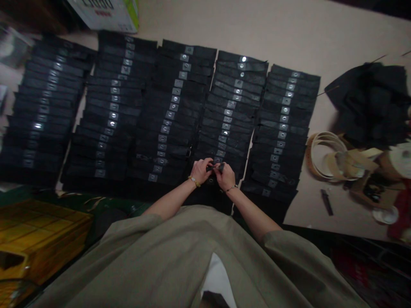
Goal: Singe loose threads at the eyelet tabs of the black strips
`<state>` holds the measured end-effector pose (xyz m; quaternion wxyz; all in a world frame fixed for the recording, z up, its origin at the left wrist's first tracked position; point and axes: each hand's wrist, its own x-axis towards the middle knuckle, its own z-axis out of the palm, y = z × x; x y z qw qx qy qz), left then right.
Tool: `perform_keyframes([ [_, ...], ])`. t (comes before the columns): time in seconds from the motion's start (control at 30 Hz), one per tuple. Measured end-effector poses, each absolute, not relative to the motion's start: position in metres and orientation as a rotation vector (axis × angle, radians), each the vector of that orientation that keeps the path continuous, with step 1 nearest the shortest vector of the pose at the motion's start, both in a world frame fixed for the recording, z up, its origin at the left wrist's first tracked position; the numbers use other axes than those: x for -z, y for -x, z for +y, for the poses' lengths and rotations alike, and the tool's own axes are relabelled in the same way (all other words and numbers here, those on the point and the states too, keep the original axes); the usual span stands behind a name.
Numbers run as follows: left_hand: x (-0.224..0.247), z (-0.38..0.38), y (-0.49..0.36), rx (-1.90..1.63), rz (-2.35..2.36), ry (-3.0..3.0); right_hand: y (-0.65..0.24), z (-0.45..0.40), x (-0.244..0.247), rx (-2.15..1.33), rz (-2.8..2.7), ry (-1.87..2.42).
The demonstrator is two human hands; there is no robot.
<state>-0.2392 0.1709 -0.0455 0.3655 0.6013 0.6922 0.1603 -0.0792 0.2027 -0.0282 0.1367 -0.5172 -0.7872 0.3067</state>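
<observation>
My left hand (202,170) and my right hand (226,176) meet over the near end of one row of overlapping dark fabric pieces (236,115). Fingers of both are closed in a pinch on a small dark piece (210,167) between them; it is too small and dim to name its kind. Each fabric piece in the row carries a small grey label (228,112) with a pale round mark. A similar mark shows on the cloth just below my hands. Bracelets circle both wrists.
More rows of labelled dark fabric (175,98) lie to both sides. At right are tape rolls (311,156), a small dark tool (326,202), a cardboard box (385,194) and a dark cloth heap (369,102). A yellow crate (41,231) stands lower left; a printed box (105,17) sits behind.
</observation>
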Motion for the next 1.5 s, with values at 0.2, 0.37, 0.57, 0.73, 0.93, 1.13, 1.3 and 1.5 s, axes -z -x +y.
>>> perform_keyframes([
  [0.2,0.042,0.170,0.248,-0.655,1.670,-1.398,0.070,0.188,0.013,-0.912,-1.826,1.557],
  [0.37,0.040,0.169,0.250,-0.722,1.711,-1.318,0.078,0.183,0.031,-0.960,-1.947,1.556],
  [0.57,0.037,0.191,0.240,-0.577,1.796,-1.663,0.065,0.207,0.043,-0.923,-1.760,1.444],
  [0.73,0.055,0.213,0.234,-0.484,1.751,-1.846,0.058,0.232,0.057,-0.903,-1.844,1.350],
  [0.93,0.064,0.212,0.236,-0.511,1.753,-1.865,0.055,0.235,0.068,-0.958,-1.871,1.317],
  [1.13,0.062,0.213,0.236,-0.491,1.770,-1.812,0.066,0.234,0.061,-0.811,-2.030,1.449],
  [1.3,0.063,0.214,0.237,-0.472,1.781,-1.767,0.077,0.242,0.049,-0.654,-2.387,1.457],
  [1.5,0.064,0.213,0.241,-0.516,1.757,-1.735,0.086,0.250,0.027,-0.773,-2.513,1.499],
])
